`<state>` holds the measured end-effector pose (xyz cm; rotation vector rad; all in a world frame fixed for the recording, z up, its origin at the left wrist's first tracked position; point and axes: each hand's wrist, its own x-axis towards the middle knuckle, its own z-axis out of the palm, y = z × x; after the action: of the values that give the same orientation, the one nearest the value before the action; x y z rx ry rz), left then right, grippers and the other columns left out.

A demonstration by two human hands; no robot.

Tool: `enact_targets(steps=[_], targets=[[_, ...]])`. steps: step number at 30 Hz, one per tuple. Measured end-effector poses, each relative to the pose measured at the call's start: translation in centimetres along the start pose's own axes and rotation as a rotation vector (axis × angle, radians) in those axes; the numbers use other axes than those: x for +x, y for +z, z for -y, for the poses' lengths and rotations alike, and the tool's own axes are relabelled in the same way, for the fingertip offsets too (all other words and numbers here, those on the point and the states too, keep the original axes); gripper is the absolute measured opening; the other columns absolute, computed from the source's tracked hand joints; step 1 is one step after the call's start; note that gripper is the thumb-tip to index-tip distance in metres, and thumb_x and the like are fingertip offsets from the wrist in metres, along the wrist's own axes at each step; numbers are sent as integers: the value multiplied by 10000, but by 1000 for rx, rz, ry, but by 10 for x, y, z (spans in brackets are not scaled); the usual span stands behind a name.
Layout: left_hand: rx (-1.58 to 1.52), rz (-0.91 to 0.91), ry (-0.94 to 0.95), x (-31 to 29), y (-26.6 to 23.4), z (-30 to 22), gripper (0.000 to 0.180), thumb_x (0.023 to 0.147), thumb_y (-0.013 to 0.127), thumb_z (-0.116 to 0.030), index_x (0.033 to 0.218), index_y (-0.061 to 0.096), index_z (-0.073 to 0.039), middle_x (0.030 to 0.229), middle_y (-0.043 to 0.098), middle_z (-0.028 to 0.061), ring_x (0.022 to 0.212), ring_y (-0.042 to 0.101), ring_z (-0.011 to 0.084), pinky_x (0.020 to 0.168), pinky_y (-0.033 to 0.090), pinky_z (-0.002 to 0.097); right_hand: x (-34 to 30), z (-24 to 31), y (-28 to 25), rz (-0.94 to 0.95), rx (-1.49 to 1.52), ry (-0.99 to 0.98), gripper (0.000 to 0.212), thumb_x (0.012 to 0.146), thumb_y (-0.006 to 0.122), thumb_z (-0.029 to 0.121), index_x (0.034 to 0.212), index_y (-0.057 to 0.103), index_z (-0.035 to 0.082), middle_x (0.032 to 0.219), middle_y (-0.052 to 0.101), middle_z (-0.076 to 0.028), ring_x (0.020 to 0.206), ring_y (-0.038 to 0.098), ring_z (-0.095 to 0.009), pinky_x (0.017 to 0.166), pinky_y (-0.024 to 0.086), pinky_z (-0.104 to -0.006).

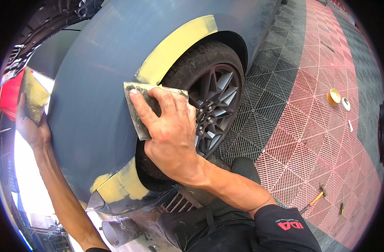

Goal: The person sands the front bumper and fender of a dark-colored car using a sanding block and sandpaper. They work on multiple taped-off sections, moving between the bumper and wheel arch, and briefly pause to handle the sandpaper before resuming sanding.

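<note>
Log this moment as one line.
left hand: holding yellow-smeared plate | right hand: holding flat spreader near wheel | grey panel: yellow filler patches

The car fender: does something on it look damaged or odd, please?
Yes. Yellow, filler-like patches stand out against the dull blue-grey fender: an upper patch curving above the tyre, and an uneven-edged lower patch.

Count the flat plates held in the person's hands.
2. One yellow-smeared plate is in the left hand, at far left; a greyish plate is in the right hand, near the wheel. Fingers partly cover both.
</note>
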<state>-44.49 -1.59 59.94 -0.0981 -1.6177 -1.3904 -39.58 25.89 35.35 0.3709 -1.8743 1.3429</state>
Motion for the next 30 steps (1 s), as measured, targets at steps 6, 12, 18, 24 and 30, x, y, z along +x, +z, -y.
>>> enact_targets(steps=[6,12,18,24,30], targets=[[-28,89,21,29,-39,19,377,1127,633,-180,1435,719,20,1422,731,141,1284,722,291,1088,588,459,16,-42,-37,8,131,81,563,911,634,-92,1432,755,84,1315,739,-194,1218,687,-412,1066,557,-489],[-13,99,30,30,-34,17,392,1129,636,-174,1460,703,24,1451,716,164,1320,704,306,1103,590,464,80,-132,-48,-232,7,195,417,1064,585,-8,1452,733,33,1225,770,-163,914,756,-262,887,598,-381],[-13,142,53,41,-45,23,400,1132,626,-171,1474,694,24,1461,711,174,1327,701,321,1110,587,470,105,-160,-36,-243,125,298,419,1035,602,10,1420,767,35,1317,760,-181,1140,712,-354,1042,562,-444],[-28,149,19,31,-34,15,406,1132,619,-167,1471,683,48,1472,708,176,1325,703,317,1103,584,474,99,-145,-26,-274,16,150,449,1009,603,-25,1414,775,63,1298,754,-172,1092,725,-343,1012,580,-420],[99,66,27,6,-10,2,457,1166,465,-128,1565,619,33,1548,659,193,1353,692,330,1103,599,479,50,-82,-13,-192,21,100,526,914,708,-14,1419,784,115,1319,713,-161,1223,647,-377,1010,500,-508]])
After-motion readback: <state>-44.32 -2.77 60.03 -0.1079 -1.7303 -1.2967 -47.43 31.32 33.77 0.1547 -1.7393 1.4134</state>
